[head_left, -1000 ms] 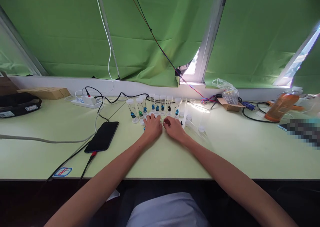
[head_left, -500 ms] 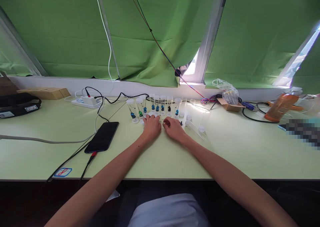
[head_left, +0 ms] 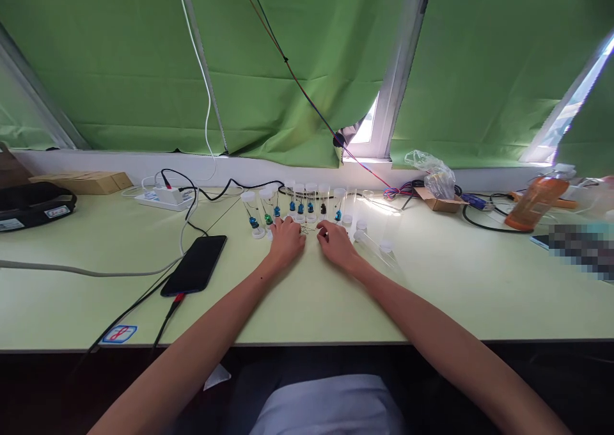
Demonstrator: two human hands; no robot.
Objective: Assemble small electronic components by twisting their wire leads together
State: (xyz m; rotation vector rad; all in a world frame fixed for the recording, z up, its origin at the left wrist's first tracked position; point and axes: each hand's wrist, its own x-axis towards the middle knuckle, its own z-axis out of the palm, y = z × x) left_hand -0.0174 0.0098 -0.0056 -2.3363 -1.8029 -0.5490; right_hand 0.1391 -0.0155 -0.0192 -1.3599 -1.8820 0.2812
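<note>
My left hand (head_left: 286,240) rests on the table in front of the clear tubes, its fingers spread and pointing down. Beside its thumb lie several thin wire-like pieces (head_left: 308,229). Just to the right is my right hand (head_left: 337,244), with thumb and fingers curled together; whatever they may hold is too small to make out. Behind both hands stands a group of clear tubes with white caps at the bottom. A blue part on thin leads (head_left: 253,222) shows in the leftmost one; others contain a green part (head_left: 268,219) and a black part (head_left: 323,210).
Clear tubes (head_left: 374,246) lie to the right of my right hand. A phone (head_left: 194,265) with a cable plugged in is at left, near a power strip (head_left: 165,198). Farther right are a small carton (head_left: 439,201) and an orange bottle (head_left: 540,201).
My hands have moved slightly apart, the right one to the right and the left one to the left. More of the thin wire-like pieces shows between them. The whole view has shifted a little.
</note>
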